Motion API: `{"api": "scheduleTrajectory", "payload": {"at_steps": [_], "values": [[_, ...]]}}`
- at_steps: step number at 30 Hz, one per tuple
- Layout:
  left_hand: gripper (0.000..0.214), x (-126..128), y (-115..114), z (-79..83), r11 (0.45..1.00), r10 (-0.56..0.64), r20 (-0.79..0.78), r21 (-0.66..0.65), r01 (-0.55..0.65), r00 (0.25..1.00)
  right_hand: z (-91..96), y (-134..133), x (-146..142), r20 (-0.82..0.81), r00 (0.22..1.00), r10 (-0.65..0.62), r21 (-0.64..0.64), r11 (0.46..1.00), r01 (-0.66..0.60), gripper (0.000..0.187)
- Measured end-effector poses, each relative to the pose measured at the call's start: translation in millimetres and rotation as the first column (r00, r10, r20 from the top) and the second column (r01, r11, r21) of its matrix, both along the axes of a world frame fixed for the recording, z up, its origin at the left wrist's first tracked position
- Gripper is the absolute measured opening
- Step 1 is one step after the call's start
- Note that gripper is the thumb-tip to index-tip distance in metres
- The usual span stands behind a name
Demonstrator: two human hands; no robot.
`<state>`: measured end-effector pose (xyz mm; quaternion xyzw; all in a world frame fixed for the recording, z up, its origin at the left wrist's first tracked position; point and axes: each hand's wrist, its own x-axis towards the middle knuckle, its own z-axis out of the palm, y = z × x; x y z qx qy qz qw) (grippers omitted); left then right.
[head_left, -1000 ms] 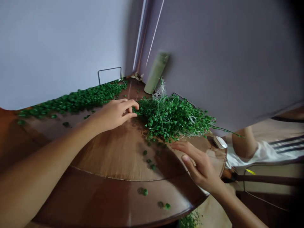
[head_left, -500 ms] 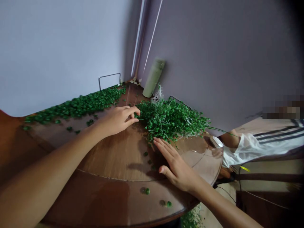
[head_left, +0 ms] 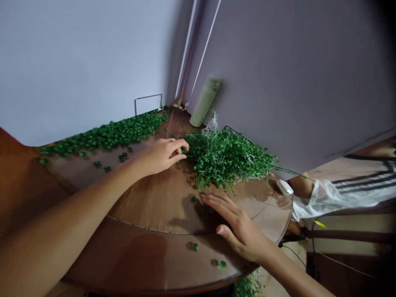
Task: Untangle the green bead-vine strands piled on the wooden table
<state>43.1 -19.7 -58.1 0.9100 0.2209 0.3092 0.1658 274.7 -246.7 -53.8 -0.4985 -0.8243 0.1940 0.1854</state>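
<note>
A tangled heap of green leafy sprigs (head_left: 229,159) with thin whitish strands lies on the wooden table (head_left: 148,202). At its left edge is my left hand (head_left: 170,154), fingers curled and thumb close to the index finger, closed on stems there; the exact contact is partly hidden. My right hand (head_left: 236,222) is open and flat, fingers stretched out together, just in front of the heap and apart from it. A small loose green piece (head_left: 193,199) is near its fingertips. Two others, one green bead-like piece (head_left: 195,247) and another (head_left: 223,264), rest toward the front edge.
A band of small green pieces (head_left: 108,136) runs along the left partition (head_left: 86,62). A pale green bottle (head_left: 204,102) stands by the corner. At the right edge lie a white computer mouse (head_left: 284,187) and another person's white sleeve (head_left: 343,194). More greenery (head_left: 249,284) shows below the table.
My right hand has drawn back toward me, away from the heap's front edge. My left hand keeps its place at the heap. The whole view has shifted slightly.
</note>
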Motion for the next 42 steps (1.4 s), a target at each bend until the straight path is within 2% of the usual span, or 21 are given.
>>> {"api": "scheduleTrajectory", "payload": {"at_steps": [4,7,10,16,19,21,23,26,29,33,42], "values": [[0.017,0.8,-0.8,0.6,1.000,0.004,0.008,-0.007,-0.004,1.000,1.7,-12.6,4.4,0.007,1.000,0.016,-0.039,0.999,-0.015,0.057],[0.019,1.0,-1.3,1.6,1.000,0.010,-0.003,-0.015,-0.010,1.000,-0.4,-16.2,11.3,0.005,1.000,-0.023,-0.013,1.000,0.023,0.055],[0.020,0.8,-1.5,1.7,1.000,0.021,-0.019,-0.019,-0.021,1.000,-4.1,-11.1,14.4,0.024,0.999,-0.042,0.024,0.999,0.041,0.057],[0.018,1.5,-0.9,-0.2,1.000,0.021,-0.021,-0.018,-0.021,1.000,-6.8,11.1,2.8,0.075,0.997,0.003,0.075,0.997,-0.009,0.056],[0.017,2.0,-0.5,-0.9,1.000,0.026,-0.007,-0.012,-0.026,1.000,-5.5,18.4,3.1,0.018,0.995,-0.101,0.151,0.984,0.097,0.034],[0.017,2.1,-0.4,-0.9,1.000,0.025,-0.006,-0.007,-0.025,1.000,-4.9,22.2,8.3,0.004,0.978,-0.211,0.202,0.958,0.206,0.027],[0.017,2.2,-0.5,-0.8,1.000,0.020,-0.014,-0.005,-0.020,1.000,-5.1,26.4,15.0,0.041,0.955,-0.292,0.240,0.931,0.274,0.027],[0.018,2.3,-0.5,-0.5,1.000,0.018,-0.027,-0.006,-0.018,0.999,-7.4,33.2,21.1,0.120,0.935,-0.333,0.281,0.915,0.290,0.036],[0.020,2.3,-0.2,-0.5,1.000,0.025,-0.045,-0.012,-0.026,0.999,-10.5,38.1,18.6,0.178,0.930,-0.322,0.294,0.919,0.262,0.042],[0.022,2.5,0.2,-1.3,0.999,0.027,-0.054,-0.018,-0.028,0.998,-12.7,36.3,9.8,0.199,0.947,-0.250,0.274,0.942,0.191,0.041],[0.020,2.0,-1.6,0.7,1.000,0.025,-0.052,-0.006,-0.025,0.998,-10.1,12.5,-8.7,0.079,0.989,-0.123,0.204,0.973,0.104,0.040]]}}
